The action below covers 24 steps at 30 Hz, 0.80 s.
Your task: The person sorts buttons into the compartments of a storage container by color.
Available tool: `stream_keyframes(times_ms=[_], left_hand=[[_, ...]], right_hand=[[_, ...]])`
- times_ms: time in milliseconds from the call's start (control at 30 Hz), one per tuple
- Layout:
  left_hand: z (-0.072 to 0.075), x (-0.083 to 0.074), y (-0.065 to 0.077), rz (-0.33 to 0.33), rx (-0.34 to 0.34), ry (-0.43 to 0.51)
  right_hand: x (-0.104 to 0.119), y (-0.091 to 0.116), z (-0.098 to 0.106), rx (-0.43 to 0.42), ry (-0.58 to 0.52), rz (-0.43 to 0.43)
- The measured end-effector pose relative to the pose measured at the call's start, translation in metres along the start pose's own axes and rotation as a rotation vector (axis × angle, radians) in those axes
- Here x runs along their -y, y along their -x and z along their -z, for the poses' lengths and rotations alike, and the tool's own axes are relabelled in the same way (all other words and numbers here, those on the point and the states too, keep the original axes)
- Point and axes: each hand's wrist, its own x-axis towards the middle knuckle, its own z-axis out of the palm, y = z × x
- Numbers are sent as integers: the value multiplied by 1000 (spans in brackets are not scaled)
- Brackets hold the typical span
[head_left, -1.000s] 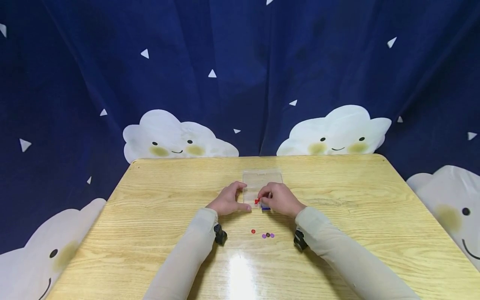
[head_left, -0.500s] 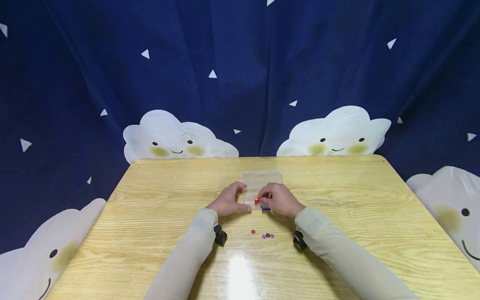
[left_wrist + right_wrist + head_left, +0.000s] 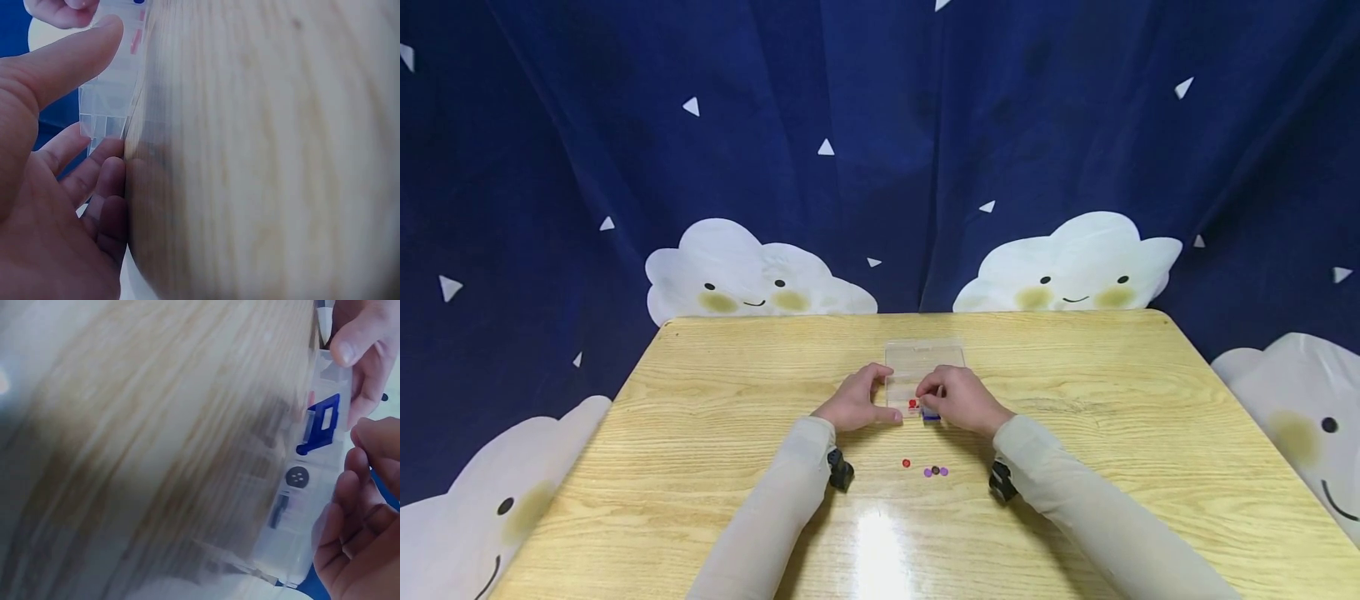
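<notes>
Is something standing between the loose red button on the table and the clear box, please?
Nothing visible does: in the head view, only tabletop separates the red button from the clear box. The left grip is at the box's left side.

The curtain (image 3: 880,83) is deep navy, scattered with white triangles (image 3: 826,148) and printed with white clouds (image 3: 737,258) — black eyes, black smiles, mustard-yellow cheeks. The tabletop (image 3: 700,400) is honey-yellow with darker wood-grain streaks. On it are a red button (image 3: 906,463), two purple buttons (image 3: 928,472) and a dark brown button (image 3: 936,470). The box (image 3: 917,358) is clear — red piece (image 3: 913,403), royal-blue frame (image 3: 325,422), dark grey button (image 3: 297,476) inside. Sleeves (image 3: 775,508) are pale cream, wrist cameras (image 3: 840,470) black.
</notes>
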Motion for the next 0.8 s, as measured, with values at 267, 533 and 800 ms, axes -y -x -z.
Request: stream_keyframes(times_ms=[267,533,800], left_hand=[[2,-1,1,0,4,25],[1,-2,2,-13,3,6],[0,-3,2,-5,0,22]], right_hand=[[5,8,11,23,-27,22],[13,27,16,57,-36,61],[18,50,24,72,-12,139]])
